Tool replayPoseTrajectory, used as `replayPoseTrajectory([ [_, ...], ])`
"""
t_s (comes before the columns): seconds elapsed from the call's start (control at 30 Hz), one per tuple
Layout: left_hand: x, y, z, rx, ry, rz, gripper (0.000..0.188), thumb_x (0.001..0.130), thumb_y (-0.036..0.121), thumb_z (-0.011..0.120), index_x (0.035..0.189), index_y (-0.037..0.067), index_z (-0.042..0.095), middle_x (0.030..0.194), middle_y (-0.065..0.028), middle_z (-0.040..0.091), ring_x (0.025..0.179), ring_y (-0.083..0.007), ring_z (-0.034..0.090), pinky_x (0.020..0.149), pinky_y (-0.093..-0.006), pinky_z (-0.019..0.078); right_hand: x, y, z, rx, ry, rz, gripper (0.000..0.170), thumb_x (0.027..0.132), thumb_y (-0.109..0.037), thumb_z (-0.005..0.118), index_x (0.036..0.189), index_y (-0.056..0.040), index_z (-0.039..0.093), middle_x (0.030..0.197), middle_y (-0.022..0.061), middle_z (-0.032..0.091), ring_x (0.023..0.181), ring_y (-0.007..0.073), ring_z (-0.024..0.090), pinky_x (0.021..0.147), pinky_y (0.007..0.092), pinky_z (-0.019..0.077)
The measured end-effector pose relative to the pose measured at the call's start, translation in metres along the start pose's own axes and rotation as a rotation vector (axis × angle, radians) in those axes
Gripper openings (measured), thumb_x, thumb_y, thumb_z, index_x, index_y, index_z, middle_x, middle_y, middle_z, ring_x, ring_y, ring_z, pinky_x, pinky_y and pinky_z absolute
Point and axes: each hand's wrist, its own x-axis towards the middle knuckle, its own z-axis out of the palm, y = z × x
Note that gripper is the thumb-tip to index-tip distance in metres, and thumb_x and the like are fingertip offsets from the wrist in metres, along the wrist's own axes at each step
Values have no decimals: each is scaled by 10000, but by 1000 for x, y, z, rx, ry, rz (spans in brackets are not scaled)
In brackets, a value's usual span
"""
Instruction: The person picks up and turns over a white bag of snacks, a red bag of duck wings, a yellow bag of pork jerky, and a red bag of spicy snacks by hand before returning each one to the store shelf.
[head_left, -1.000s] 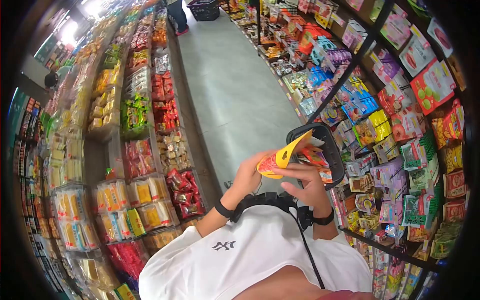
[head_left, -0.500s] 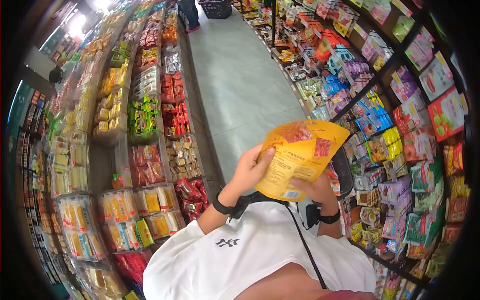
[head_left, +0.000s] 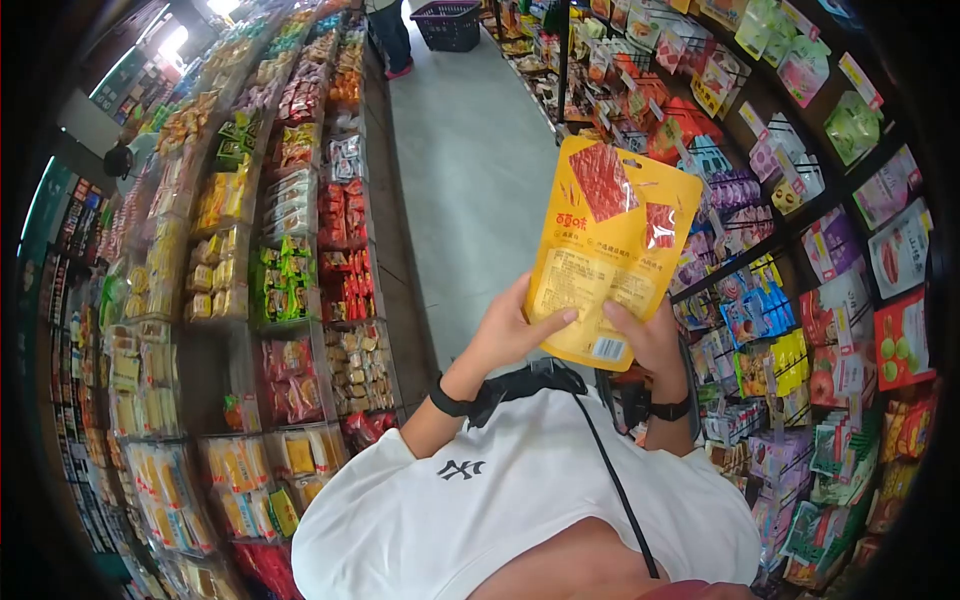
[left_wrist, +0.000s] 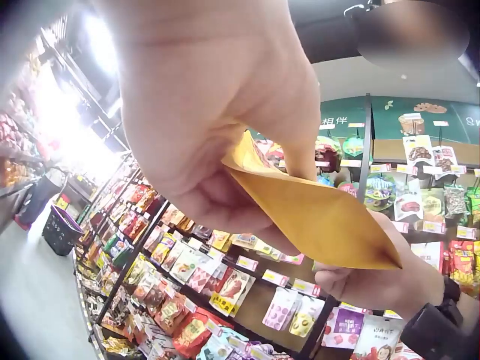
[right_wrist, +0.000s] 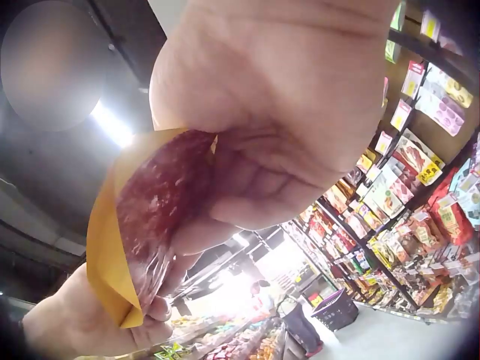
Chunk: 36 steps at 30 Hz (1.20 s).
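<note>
Both hands hold up a yellow jerky pouch [head_left: 610, 270] in front of the chest. Its printed side, with pictures of red meat slices, small text and a barcode, faces the head camera. The left hand [head_left: 505, 325] pinches its lower left edge, thumb on the printed side. At the lower right the right hand [head_left: 652, 338] does the same, its thumb beside the other. In the left wrist view the pouch [left_wrist: 315, 221] is seen from its folded bottom, which bulges a little. A see-through window on the pouch [right_wrist: 165, 202] shows dark red meat in the right wrist view.
Bins of wrapped snacks [head_left: 290, 280] line the left side of the aisle. Hanging snack packets [head_left: 760, 300] fill the racks on the right. Farther along the grey floor [head_left: 470, 170] are a dark shopping basket [head_left: 447, 27] and another person's legs [head_left: 390, 40].
The jerky pouch was edge-on at first, then turned to show its printed side, and now stands raised and more upright. Both thumbs have come onto its face. The basket by the right hand is now mostly hidden.
</note>
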Motion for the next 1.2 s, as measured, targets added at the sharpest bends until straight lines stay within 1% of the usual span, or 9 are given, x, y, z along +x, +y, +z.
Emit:
replayPoseTrajectory([
  [0.17,46,3,-7,-84,26,-38,571,925,185,811,1379,-35,543,1225,-112,714,1084,-144,677,942,-316,554,44,4,-10,17,-19,72,278,970,-125,704,1182,52,670,1062,107,756,932,149,707,809,318,564],
  [0.27,76,0,-20,-54,47,-37,554,939,129,787,1389,-46,515,1248,-110,700,1116,-149,670,972,-318,546,71,11,-12,-99,-19,110,286,979,-146,700,1181,54,676,1063,108,758,926,150,708,812,319,563],
  [0.37,106,-4,-37,-67,106,-49,560,933,93,785,1394,-49,500,1259,-113,689,1141,-162,667,987,-327,545,98,26,-16,-216,-129,150,304,992,-180,699,1176,61,685,1030,111,762,883,149,716,782,311,571],
  [0.47,137,-2,-58,-102,96,-7,628,871,117,842,1382,-33,509,1250,-119,692,1135,-172,672,968,-339,555,125,26,0,-6,-83,326,322,1007,-223,697,1159,61,693,979,112,764,823,150,727,732,295,576],
  [0.57,162,4,-89,-50,9,-13,768,801,90,888,1427,-25,459,1311,-129,648,1197,-187,643,1004,-347,544,162,35,17,-65,7,304,313,1022,-238,685,1131,55,697,941,110,762,754,151,728,679,284,572],
  [0.7,197,5,-143,11,-17,5,918,737,67,923,1480,-18,391,1374,-136,599,1270,-207,602,1045,-362,529,217,38,47,-108,-29,254,316,1034,-265,667,1107,42,692,924,101,760,713,153,720,651,275,555],
  [0.9,235,10,-223,17,23,106,949,716,50,931,1488,-14,383,1386,-130,586,1289,-216,587,1076,-373,507,294,53,102,-153,-66,242,334,1047,-301,644,1092,28,686,903,89,755,705,137,713,616,262,518],
  [1.1,255,6,-276,48,58,71,972,713,103,927,1511,13,378,1374,-166,623,1268,-258,622,1069,-380,501,338,68,141,-170,-98,261,351,1048,-320,642,1093,25,690,891,87,754,698,128,706,609,258,502],
  [1.2,267,2,-295,11,5,65,993,747,30,904,1551,-9,323,1439,-127,544,1332,-201,546,1094,-360,487,356,76,149,-193,-114,280,353,1046,-322,645,1092,25,694,884,87,755,694,128,707,610,257,504],
])
